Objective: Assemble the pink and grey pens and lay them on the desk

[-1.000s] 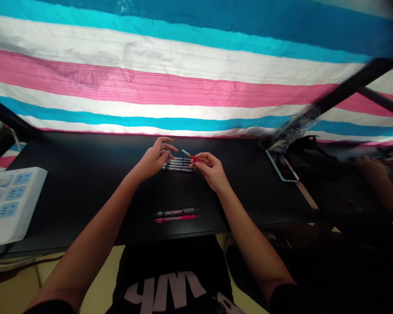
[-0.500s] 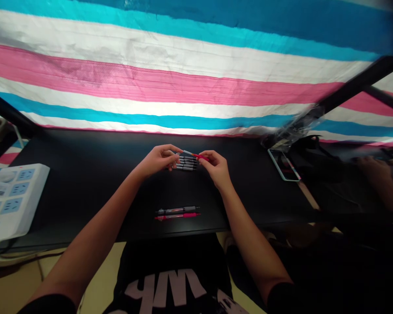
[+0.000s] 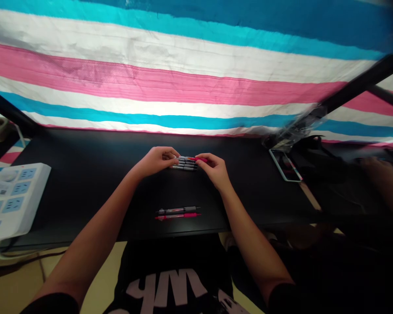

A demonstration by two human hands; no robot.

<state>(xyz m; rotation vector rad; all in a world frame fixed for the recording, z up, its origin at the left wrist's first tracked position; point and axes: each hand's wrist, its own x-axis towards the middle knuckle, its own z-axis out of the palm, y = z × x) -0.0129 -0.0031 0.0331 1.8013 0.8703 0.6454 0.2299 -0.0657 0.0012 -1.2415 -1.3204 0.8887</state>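
Observation:
Several grey-and-black pens (image 3: 186, 166) lie side by side in a row on the black table (image 3: 249, 183). A red pen (image 3: 192, 158) is over the row, with its red end pinched by my right hand (image 3: 214, 168). My left hand (image 3: 159, 160) has its fingers closed at the left ends of the pens, on the red pen's clear end as far as shows. Nearer the table's front edge, a grey pen (image 3: 178, 210) and a pink-red pen (image 3: 180, 216) lie next to each other.
A white power strip (image 3: 36, 196) sits at the left. On the right are a phone (image 3: 285, 165), clear plastic wrap (image 3: 288, 131) and a dark bag (image 3: 317, 157). Another person's hand (image 3: 376, 170) shows at the far right. A striped sheet (image 3: 183, 83) hangs behind the table.
The red pen has come down from a tilted position above the row to lie nearly level with it. Both hands have lowered slightly with it.

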